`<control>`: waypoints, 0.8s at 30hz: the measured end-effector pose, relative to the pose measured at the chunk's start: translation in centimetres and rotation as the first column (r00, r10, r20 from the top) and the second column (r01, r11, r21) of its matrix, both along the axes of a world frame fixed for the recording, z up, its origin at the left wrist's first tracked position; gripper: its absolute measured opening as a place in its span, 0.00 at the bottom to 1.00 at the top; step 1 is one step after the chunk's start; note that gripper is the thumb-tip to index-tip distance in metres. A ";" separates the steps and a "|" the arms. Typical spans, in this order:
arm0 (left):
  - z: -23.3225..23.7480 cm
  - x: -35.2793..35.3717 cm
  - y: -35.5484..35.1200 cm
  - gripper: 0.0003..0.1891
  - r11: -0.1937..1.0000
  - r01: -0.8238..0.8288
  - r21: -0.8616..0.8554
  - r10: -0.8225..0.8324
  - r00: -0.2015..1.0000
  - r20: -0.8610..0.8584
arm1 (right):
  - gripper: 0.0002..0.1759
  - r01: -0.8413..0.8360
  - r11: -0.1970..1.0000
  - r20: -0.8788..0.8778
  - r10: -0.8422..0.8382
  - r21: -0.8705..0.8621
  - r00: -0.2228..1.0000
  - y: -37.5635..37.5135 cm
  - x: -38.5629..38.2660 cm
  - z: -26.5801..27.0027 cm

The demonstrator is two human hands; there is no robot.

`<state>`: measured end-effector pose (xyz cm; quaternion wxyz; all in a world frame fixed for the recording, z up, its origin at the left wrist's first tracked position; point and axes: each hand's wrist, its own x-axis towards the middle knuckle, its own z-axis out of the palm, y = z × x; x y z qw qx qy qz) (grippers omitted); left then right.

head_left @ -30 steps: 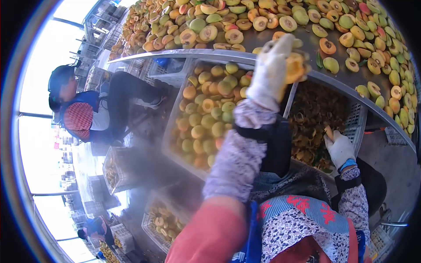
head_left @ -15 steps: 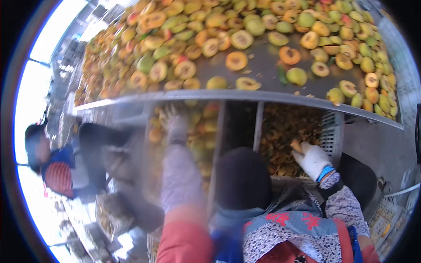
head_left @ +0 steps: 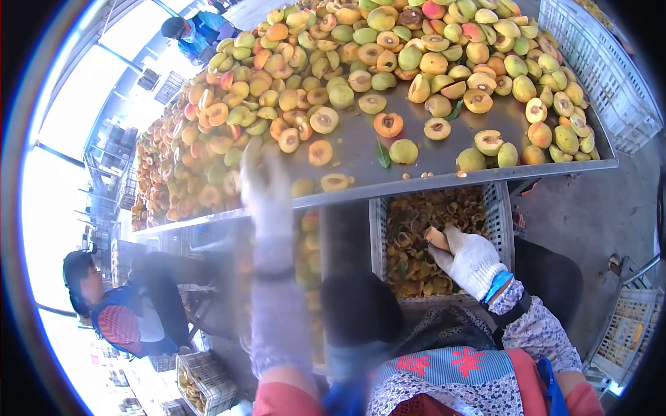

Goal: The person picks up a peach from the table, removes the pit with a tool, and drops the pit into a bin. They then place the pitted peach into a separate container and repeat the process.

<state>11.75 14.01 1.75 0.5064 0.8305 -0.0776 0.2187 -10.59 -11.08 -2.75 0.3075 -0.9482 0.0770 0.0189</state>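
heaped fruit (head_left: 340, 96) spreads ahead of the nearer left hand (head_left: 265, 184), grip too blurred to tell; the right hand (head_left: 472, 262) clasps a tan piece (head_left: 436, 238).

The table rim (head_left: 444, 182) stands between the right hand (head_left: 474, 263) and the scattered fruit (head_left: 403, 152); a hand could pass above it, while piled fruit (head_left: 381, 19) blocks the far side.

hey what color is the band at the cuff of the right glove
The band is bright blue, seen best in the head view.
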 end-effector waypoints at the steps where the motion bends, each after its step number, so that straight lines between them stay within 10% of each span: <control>1: 0.6 2.1 -1.7 0.23 0.959 0.050 0.278 -0.094 0.984 0.148 | 0.17 -0.002 1.000 -0.036 0.003 0.018 0.999 -0.2 -0.1 0.5; 4: -0.3 9.9 -6.8 0.36 0.813 0.106 0.572 -0.113 0.993 -0.023 | 0.17 0.029 1.000 -0.006 -0.029 0.010 1.000 -0.7 -0.4 0.5; 6: -1.1 12.7 -9.4 0.34 0.632 0.260 0.730 0.024 0.935 -0.353 | 0.17 0.036 0.999 0.012 -0.036 0.018 0.999 -1.1 -0.5 0.7; 8: -2.8 12.5 -10.3 0.32 0.328 0.317 0.890 -0.014 0.944 -0.330 | 0.16 0.024 0.998 0.010 -0.025 0.052 1.000 -1.4 -0.4 1.2; 12: -1.5 8.3 -11.4 0.28 0.353 0.259 0.899 -0.090 0.966 -0.243 | 0.16 0.029 0.995 0.126 -0.040 0.093 0.991 -1.4 -0.4 0.9; 14: 0.5 5.9 -11.3 0.24 0.852 0.420 0.313 -0.095 0.711 -0.697 | 0.16 0.018 0.995 0.150 -0.032 0.098 0.988 -1.2 -0.3 1.1; 16: 0.0 5.5 -10.2 0.19 0.889 0.418 0.187 -0.197 0.718 -0.668 | 0.16 0.041 0.991 0.156 -0.061 0.130 0.986 -0.8 -0.1 1.4; 17: 1.1 3.8 -10.1 0.19 0.925 0.355 -0.136 -0.357 0.693 -0.626 | 0.15 0.044 0.986 0.210 -0.078 0.163 0.975 -0.7 0.1 1.3; 19: 2.0 0.7 -10.3 0.18 0.852 0.276 -0.446 -0.500 0.683 -0.533 | 0.15 0.060 0.959 0.273 -0.138 0.278 0.952 -0.1 0.7 1.1; 21: 1.6 -2.5 -11.4 0.18 0.525 0.144 -0.839 -0.703 0.629 -0.332 | 0.14 0.074 0.919 0.339 -0.216 0.388 0.916 0.3 1.2 2.2; 24: 1.5 -7.3 -12.6 0.20 0.424 0.146 -0.894 -0.791 0.539 -0.288 | 0.14 0.091 0.876 0.324 -0.269 0.473 0.907 0.5 1.6 3.1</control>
